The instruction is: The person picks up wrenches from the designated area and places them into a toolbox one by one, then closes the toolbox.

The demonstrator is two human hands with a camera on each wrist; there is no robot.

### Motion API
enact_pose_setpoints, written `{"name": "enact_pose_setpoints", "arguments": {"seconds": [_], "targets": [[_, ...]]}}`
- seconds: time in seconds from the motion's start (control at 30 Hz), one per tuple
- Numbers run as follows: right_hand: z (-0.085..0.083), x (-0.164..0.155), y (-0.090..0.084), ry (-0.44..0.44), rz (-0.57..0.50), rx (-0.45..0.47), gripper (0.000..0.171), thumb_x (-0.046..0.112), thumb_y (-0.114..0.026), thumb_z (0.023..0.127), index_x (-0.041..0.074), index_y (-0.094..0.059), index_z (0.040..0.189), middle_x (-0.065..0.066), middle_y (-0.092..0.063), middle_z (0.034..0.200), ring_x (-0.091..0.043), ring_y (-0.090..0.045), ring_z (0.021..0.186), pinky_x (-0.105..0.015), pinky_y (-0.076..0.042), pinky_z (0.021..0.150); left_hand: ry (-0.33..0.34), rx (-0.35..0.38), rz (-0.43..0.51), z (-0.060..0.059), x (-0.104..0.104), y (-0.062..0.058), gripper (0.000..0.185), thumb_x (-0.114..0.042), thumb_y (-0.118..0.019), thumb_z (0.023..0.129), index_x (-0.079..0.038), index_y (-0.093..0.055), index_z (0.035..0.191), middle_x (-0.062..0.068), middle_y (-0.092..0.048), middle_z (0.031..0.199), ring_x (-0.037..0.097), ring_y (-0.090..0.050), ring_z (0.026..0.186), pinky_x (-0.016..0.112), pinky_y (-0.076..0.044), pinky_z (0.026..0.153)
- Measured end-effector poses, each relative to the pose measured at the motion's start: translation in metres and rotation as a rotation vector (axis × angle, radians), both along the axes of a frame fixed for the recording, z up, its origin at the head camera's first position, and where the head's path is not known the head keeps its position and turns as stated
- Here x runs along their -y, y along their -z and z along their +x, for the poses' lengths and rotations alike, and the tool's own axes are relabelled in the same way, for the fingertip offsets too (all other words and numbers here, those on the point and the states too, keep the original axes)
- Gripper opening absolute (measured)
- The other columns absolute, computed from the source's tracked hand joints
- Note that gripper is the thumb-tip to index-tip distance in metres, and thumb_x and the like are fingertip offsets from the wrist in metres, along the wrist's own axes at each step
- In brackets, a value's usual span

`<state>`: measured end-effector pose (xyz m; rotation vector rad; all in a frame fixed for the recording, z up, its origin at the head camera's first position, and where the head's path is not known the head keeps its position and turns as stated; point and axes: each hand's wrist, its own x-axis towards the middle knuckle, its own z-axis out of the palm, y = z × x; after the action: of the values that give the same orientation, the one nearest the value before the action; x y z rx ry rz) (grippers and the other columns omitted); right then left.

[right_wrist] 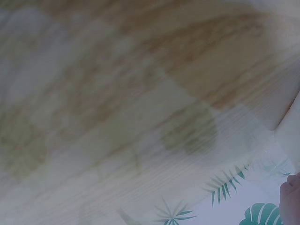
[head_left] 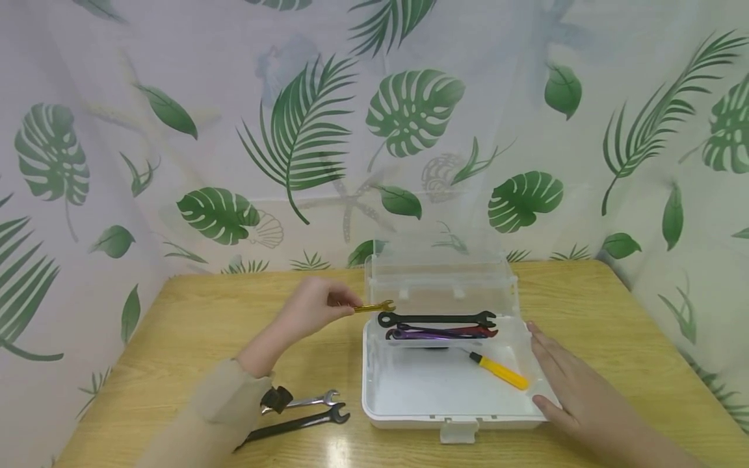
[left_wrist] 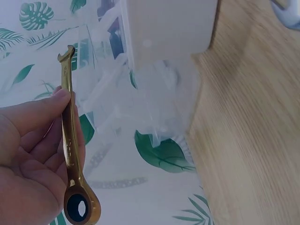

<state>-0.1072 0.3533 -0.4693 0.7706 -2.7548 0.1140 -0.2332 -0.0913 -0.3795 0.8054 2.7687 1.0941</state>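
A gold combination wrench (left_wrist: 70, 126) is pinched between thumb and fingers of my left hand (head_left: 318, 305), left of the toolbox's raised lid; its open end points toward the box. The white toolbox (head_left: 370, 390) stands with its clear lid (head_left: 445, 296) tipped back. In its rear tray lie a black wrench (head_left: 435, 319), a purple wrench (head_left: 424, 334) and a red wrench (head_left: 488, 332). A yellow-handled screwdriver (head_left: 503, 373) lies in the lower part, its tip under the tray. My right hand (head_left: 570, 383) rests with extended fingers against the box's right side.
Near my left forearm, a silver wrench (head_left: 313, 402) and a black open-ended wrench (head_left: 298, 424) lie on the wooden table (head_left: 193, 325). A leaf-patterned cloth (head_left: 328, 162) hangs behind and at both sides. The box's latch (head_left: 459, 431) juts out at the front.
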Motion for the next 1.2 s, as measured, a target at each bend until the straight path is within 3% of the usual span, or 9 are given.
{"name": "enact_pose_setpoints", "arguments": {"seconds": [0.2, 0.33, 0.6, 0.8, 1.0, 1.2], "targets": [[0.001, 0.001, 0.000, 0.009, 0.008, 0.007, 0.088, 0.043, -0.068, 0.101, 0.001, -0.026, 0.167, -0.011, -0.025, 0.177, -0.019, -0.026, 0.163, -0.007, 0.010, 0.124, 0.026, 0.009, 0.001, 0.000, -0.020, -0.007, 0.011, -0.001, -0.077, 0.095, -0.006, -0.082, 0.103, 0.009, -0.082, 0.102, 0.016, -0.073, 0.090, 0.026, -0.061, 0.082], [0.002, 0.002, 0.000, 0.028, 0.010, 0.030, 0.089, 0.044, -0.067, 0.102, 0.002, -0.025, 0.168, -0.011, -0.025, 0.177, -0.025, -0.034, 0.159, -0.006, 0.011, 0.123, 0.058, -0.006, -0.005, -0.004, -0.032, -0.009, 0.010, -0.002, -0.078, 0.095, -0.006, -0.082, 0.103, 0.007, -0.082, 0.102, 0.015, -0.073, 0.089, 0.022, -0.060, 0.080], [0.001, 0.000, 0.002, 0.011, 0.002, 0.005, 0.089, 0.042, -0.068, 0.101, 0.002, -0.025, 0.167, -0.011, -0.024, 0.177, -0.009, -0.014, 0.165, -0.007, 0.010, 0.124, 0.137, -0.006, 0.010, -0.011, -0.062, -0.010, 0.010, -0.001, -0.077, 0.095, -0.005, -0.082, 0.103, 0.008, -0.082, 0.102, 0.015, -0.074, 0.088, 0.016, -0.058, 0.077], [0.001, 0.000, 0.002, 0.012, 0.004, 0.002, 0.088, 0.042, -0.068, 0.101, 0.001, -0.026, 0.167, -0.011, -0.025, 0.177, -0.018, -0.028, 0.162, -0.007, 0.010, 0.124, 0.175, 0.014, 0.010, -0.010, -0.086, -0.013, 0.010, -0.001, -0.077, 0.095, -0.004, -0.082, 0.104, 0.010, -0.082, 0.103, 0.018, -0.074, 0.090, 0.015, -0.056, 0.077], [0.000, 0.000, 0.002, 0.005, 0.006, -0.006, 0.089, 0.042, -0.068, 0.101, 0.001, -0.026, 0.167, -0.011, -0.025, 0.177, -0.021, -0.032, 0.160, -0.008, 0.010, 0.124, 0.215, 0.027, 0.005, -0.009, -0.108, -0.013, 0.011, -0.002, -0.075, 0.097, -0.004, -0.082, 0.106, 0.010, -0.082, 0.107, 0.021, -0.076, 0.097, 0.017, -0.058, 0.081], [-0.001, 0.001, 0.001, 0.013, 0.005, 0.008, 0.088, 0.043, -0.067, 0.101, 0.001, -0.026, 0.167, -0.012, -0.024, 0.177, -0.028, -0.041, 0.153, -0.007, 0.010, 0.124, 0.229, -0.010, -0.027, -0.010, -0.124, -0.010, 0.011, -0.004, -0.076, 0.097, -0.006, -0.083, 0.106, 0.008, -0.083, 0.107, 0.018, -0.077, 0.099, 0.015, -0.058, 0.082]]}}
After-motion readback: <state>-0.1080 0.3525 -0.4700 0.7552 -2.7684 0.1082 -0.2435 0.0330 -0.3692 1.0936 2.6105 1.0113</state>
